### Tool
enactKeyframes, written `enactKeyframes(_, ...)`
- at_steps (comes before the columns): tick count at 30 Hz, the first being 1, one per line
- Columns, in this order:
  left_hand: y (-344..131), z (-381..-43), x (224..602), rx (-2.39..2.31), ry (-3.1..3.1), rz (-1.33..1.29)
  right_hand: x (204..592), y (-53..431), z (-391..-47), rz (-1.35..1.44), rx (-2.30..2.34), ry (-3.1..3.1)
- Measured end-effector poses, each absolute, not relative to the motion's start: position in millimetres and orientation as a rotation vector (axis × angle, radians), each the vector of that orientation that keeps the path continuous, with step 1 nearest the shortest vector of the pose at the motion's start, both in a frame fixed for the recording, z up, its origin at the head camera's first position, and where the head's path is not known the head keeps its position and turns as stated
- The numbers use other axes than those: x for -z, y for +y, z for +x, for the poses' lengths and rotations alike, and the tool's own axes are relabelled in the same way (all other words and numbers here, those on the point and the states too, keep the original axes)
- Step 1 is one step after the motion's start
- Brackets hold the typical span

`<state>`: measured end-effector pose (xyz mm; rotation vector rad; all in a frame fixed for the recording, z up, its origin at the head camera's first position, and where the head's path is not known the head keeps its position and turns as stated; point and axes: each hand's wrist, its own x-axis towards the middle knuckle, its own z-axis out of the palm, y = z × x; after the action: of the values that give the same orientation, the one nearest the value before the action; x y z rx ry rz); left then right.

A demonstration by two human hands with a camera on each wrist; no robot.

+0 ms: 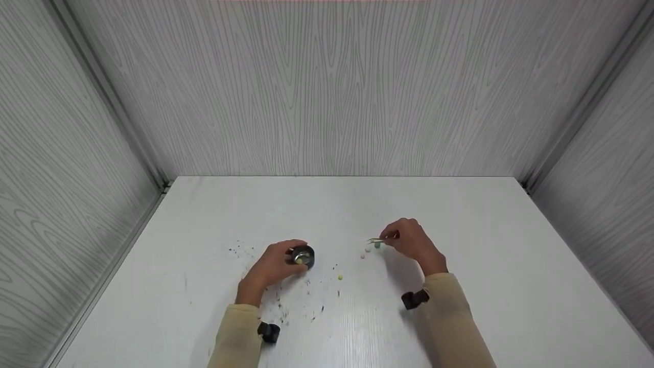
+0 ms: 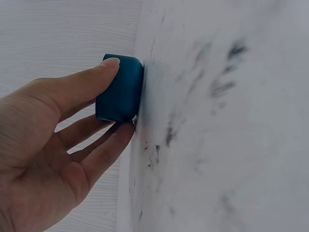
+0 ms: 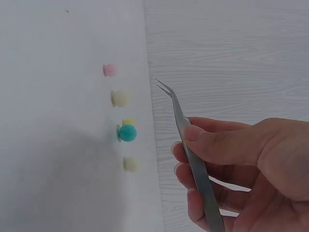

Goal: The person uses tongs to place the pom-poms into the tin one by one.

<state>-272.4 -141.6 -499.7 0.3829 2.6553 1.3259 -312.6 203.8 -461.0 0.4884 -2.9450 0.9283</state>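
My left hand [image 1: 273, 266] grips a small round teal cup [image 2: 119, 92] between thumb and fingers, its base against the white table. From above the cup looks dark, with something yellowish inside. In my right hand [image 1: 413, 244] is a pair of metal tweezers [image 3: 197, 166], pinched between thumb and fingers. Their bent tips are slightly apart with nothing between them, above a row of small balls. The row has a pink ball [image 3: 110, 70], a cream ball [image 3: 120, 98], a teal ball [image 3: 128, 133] partly covering a yellow one, and a pale yellow ball [image 3: 131, 164].
A single yellow ball [image 1: 340, 277] lies on the table [image 1: 511, 286] between the hands. Dark specks and smudges [image 1: 280, 305] mark the surface around the left hand. Grey wood-grain panels [image 1: 327, 92] stand behind and at both sides.
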Motion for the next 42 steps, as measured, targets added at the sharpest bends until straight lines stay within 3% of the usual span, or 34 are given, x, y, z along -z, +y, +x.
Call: enactKeyframes(42,-141.5,-272.5,500.2,-1.319,2.667,0.387,472.0,208.0,-315.2,0.405,-0.908,-3.041)
